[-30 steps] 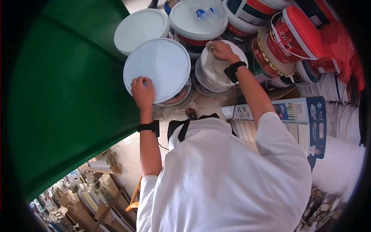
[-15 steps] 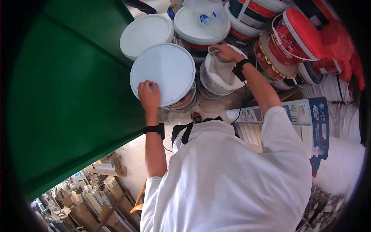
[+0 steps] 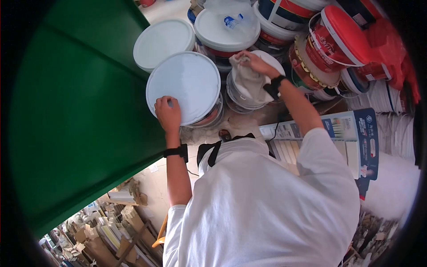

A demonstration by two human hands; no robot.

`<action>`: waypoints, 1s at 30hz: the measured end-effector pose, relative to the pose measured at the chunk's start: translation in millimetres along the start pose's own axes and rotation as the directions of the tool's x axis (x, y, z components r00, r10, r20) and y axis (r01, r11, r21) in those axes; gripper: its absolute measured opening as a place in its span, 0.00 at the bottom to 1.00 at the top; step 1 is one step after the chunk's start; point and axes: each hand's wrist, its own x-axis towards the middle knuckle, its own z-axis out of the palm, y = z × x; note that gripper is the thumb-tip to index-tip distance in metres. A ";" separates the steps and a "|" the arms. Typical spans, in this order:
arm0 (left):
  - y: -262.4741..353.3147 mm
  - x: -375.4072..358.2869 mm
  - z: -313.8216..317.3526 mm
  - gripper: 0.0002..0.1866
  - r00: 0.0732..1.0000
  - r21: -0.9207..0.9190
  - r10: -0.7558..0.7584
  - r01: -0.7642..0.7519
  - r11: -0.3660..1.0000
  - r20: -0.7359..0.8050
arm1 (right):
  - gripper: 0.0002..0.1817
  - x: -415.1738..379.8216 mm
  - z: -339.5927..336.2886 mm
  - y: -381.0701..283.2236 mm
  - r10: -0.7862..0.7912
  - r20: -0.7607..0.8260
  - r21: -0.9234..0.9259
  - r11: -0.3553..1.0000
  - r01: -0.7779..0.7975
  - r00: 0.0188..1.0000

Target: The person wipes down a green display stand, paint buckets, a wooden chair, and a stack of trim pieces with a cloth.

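Note:
My right hand is closed on a pale beige cloth, a rag by its look. It hangs in folds over the top and near side of a white bucket on the right. My left hand rests at the near-left edge of a large white bucket lid, its fingers curled with the thumb close by. A small dark patch shows between those fingers, and I cannot make out what it is. Both wrists wear black bands.
Behind stand more lidded buckets, one bearing a crumpled plastic bag with a blue-labelled bottle. Red buckets are stacked on the right. A green panel fills the left, and a sample display board stands at my right.
My right hand has drawn the cloth over the bucket's top, where it now lies more bunched and covers more of the left side. My left hand stays at the lid's edge.

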 end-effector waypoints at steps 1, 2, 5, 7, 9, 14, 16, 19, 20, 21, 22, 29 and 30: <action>0.1 0.2 1.1 0.08 1.000 0.001 -0.011 0.011 1.000 -0.002 | 0.16 -9.5 13.0 -10.3 -0.046 -0.026 0.061 0.997 0.047 0.999; 0.4 0.0 1.1 0.08 1.000 0.002 -0.023 0.023 1.000 -0.006 | 0.17 -24.8 32.3 -27.6 0.045 0.069 0.112 0.992 -0.053 0.997; 3.0 -2.8 -0.8 0.07 0.999 0.045 -0.027 0.028 0.999 -0.030 | 0.16 -63.6 93.5 -32.0 -0.004 0.240 0.163 0.986 -0.036 0.971; 3.1 -2.1 -0.8 0.07 0.997 0.091 -0.042 0.049 0.995 -0.070 | 0.16 -78.0 119.6 -15.9 0.023 0.166 0.129 0.991 -0.045 0.986; 2.4 -5.3 -1.9 0.08 0.986 0.144 -0.096 0.115 0.983 -0.133 | 0.18 -82.1 132.2 -13.7 0.080 -0.016 0.088 0.993 -0.078 0.997; 1.9 -7.7 5.6 0.26 0.945 0.277 -0.167 0.246 0.929 -0.280 | 0.24 -57.5 138.8 -17.3 0.375 -0.283 0.293 0.910 -0.293 0.883; 7.0 -9.8 7.2 0.33 0.899 0.228 -0.284 0.370 0.901 -0.334 | 0.26 -44.5 163.7 25.7 0.168 -0.382 0.183 0.978 -0.104 0.909; 5.8 -5.6 2.9 0.40 0.785 -0.055 -0.551 0.560 0.826 -0.281 | 0.29 -44.7 183.6 37.3 0.336 -0.235 0.037 0.941 -0.338 0.912; -26.2 -6.6 17.3 0.42 0.762 -0.214 -0.598 0.559 0.801 -0.249 | 0.29 -45.9 194.8 51.6 0.404 -0.193 0.001 0.911 -0.412 0.894; -44.9 -6.9 25.2 0.44 0.740 -0.365 -0.640 0.548 0.752 -0.207 | 0.29 -50.0 202.3 66.4 0.390 -0.157 0.027 0.920 -0.391 0.907; -41.3 -6.7 22.8 0.44 0.753 -0.339 -0.632 0.555 0.760 -0.183 | 0.29 -56.6 207.7 84.5 0.375 -0.120 0.053 0.927 -0.371 0.919; -13.6 -9.2 0.6 0.38 0.882 -0.133 -0.459 0.445 0.886 -0.105 | 0.31 -26.6 276.2 183.7 0.303 -0.285 -0.139 0.926 -0.352 0.909; -11.7 -4.4 3.9 0.37 0.885 -0.141 -0.454 0.438 0.888 -0.108 | 0.31 -23.3 274.1 177.8 0.330 -0.304 -0.134 0.914 -0.383 0.894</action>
